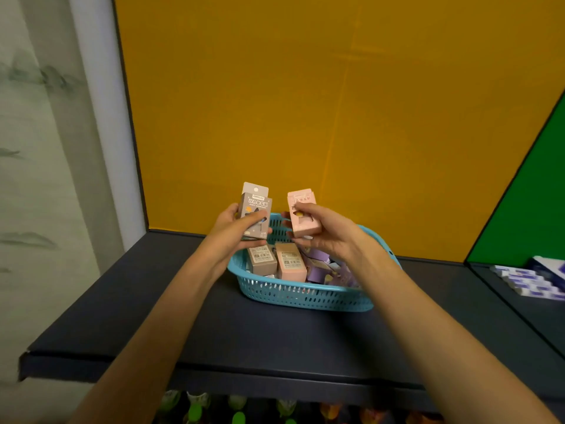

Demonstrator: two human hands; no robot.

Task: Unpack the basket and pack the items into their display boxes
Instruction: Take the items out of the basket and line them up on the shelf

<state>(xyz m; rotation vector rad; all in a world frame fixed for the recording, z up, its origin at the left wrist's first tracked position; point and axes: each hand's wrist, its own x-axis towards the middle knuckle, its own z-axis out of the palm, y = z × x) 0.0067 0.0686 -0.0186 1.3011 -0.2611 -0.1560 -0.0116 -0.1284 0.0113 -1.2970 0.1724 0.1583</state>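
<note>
Left hand (234, 229) gripping grey box (256, 214), Chinese print unreadable, right hand (321, 232) pinching pink box (303, 216), both above blue basket (305, 293), QR-labelled boxes inside

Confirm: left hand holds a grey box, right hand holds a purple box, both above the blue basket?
Not quite. In the head view the right hand holds a pink box, not purple. The left hand does hold the grey box, both above the blue basket.
</note>
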